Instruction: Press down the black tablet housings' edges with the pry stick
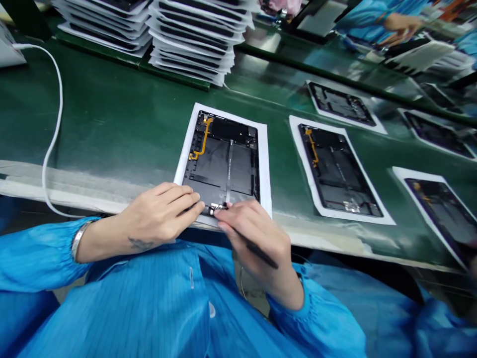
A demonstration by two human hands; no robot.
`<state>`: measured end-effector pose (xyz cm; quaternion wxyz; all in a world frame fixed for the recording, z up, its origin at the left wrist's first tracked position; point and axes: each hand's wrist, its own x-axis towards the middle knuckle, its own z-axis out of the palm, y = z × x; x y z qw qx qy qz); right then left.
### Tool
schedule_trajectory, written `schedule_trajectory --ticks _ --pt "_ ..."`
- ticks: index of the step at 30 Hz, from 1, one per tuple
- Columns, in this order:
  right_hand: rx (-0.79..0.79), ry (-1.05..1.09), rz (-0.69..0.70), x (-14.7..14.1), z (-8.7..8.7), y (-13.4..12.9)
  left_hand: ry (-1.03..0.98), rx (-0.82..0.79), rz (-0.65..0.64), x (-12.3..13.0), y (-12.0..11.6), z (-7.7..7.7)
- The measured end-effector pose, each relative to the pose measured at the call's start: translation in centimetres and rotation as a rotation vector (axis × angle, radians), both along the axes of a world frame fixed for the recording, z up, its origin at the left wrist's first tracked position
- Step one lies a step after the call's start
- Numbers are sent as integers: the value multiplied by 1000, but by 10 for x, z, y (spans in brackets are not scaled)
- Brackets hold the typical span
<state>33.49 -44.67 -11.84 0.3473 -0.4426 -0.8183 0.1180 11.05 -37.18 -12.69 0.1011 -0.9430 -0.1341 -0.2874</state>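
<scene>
An opened tablet body (pixel 221 159) lies on a white paper sheet (pixel 263 164), showing black inner panels and an amber flex cable (pixel 201 138). My left hand (pixel 160 214) rests its fingertips on the tablet's lower edge, beside a small metal part (pixel 216 209). My right hand (pixel 257 238) is at the same spot and grips a slim black pen-like tool (pixel 261 254). The tool's tip is hidden behind my fingers. Whether my left fingers pinch anything is hidden too.
Several similar tablets (pixel 339 169) lie on paper sheets to the right on the green mat (pixel 112 114). Tall stacks of paper-interleaved panels (pixel 194 35) stand at the back. A white cable (pixel 55 119) runs along the left. A co-worker's hand (pixel 402 27) shows at the top right.
</scene>
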Motion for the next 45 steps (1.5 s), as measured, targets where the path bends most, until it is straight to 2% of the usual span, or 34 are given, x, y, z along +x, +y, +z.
schedule_trajectory --ticks 3,9,12,16,20,25,27,31,33,38,42,45 --pt "19 -80 9 -3 2 -5 -4 9 3 0 -1 -1" --pt "18 68 -19 1 -3 -4 -11 -6 15 -2 -2 -4" --pt "49 1 -35 0 -5 -4 -8 -10 15 -3 -2 -5" --pt "53 -98 11 -3 -1 -5 -11 -22 2 -3 -2 -6" --pt "-16 46 -18 0 2 -3 -17 -57 -2 -6 -4 -6" --pt "82 211 -53 4 -6 -3 -24 -123 -5 -22 -8 -8" --pt "71 157 -49 1 -9 -2 3 -151 28 -29 -9 -9" --pt "27 -70 -58 -6 -13 4 3 -392 118 -33 -9 -10" --pt "36 -119 -60 -8 -14 7 -4 -445 119 -31 -6 -9" --pt "110 -162 -99 -13 -19 13 86 -369 112 -20 -1 -1" --pt "252 -184 -126 -19 -22 16 67 -520 133 -21 5 14" --pt "346 -131 -162 -26 -24 21 -8 -684 247 -27 20 27"
